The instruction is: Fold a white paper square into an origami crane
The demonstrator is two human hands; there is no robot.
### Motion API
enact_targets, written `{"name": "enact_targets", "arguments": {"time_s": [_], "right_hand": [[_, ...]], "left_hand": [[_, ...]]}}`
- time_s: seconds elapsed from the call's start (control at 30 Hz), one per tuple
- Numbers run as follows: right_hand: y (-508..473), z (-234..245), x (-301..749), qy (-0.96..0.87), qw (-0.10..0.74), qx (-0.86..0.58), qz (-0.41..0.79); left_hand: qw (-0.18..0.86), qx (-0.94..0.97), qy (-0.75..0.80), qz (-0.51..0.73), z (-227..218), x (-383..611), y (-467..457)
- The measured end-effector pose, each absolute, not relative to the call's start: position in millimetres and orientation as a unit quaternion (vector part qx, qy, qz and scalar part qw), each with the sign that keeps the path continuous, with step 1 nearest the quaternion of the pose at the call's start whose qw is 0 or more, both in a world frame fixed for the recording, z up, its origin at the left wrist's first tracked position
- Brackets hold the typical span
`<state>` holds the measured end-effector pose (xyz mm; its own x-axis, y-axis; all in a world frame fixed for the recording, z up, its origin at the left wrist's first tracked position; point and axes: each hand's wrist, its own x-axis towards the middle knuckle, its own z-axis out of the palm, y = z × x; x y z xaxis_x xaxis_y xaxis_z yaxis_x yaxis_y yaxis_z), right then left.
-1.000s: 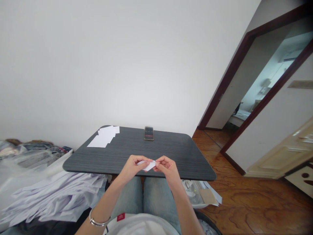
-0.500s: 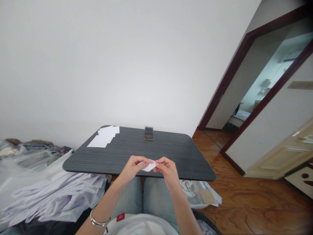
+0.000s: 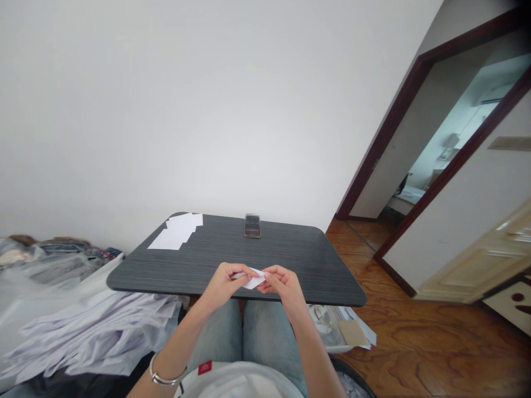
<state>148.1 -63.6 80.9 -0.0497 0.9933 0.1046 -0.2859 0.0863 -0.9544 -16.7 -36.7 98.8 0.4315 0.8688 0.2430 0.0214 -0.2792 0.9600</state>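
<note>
A small folded piece of white paper (image 3: 254,282) is held between both hands, just above the near edge of the dark table (image 3: 215,249). My left hand (image 3: 228,283) pinches its left side, thumb and forefinger closed on it. On the right end, the fingertips of my right hand (image 3: 281,282) are closed on the paper too. Part of the paper is hidden behind the fingers. Several overlapping white paper sheets (image 3: 172,235) lie flat at the table's far left.
A small dark phone-like object (image 3: 252,226) leans upright at the table's back edge, near the white wall (image 3: 249,110). White cloth (image 3: 99,331) is heaped left of the table. A white tray (image 3: 338,349) with papers sits below at right. Beyond is a doorway (image 3: 385,132).
Both hands stay in nearly the same place, still on the paper. The fingers have shifted slightly, and a little more of the paper shows on the left side.
</note>
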Motion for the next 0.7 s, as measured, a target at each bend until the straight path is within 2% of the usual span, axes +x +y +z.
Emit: {"name": "enact_targets", "arguments": {"time_s": [0.7], "right_hand": [[-64.0,84.0,154.7,-0.47,0.524,-0.381,0.6]], "left_hand": [[0.522,0.694,0.316,0.383,105.9,-19.0,-36.7]]}}
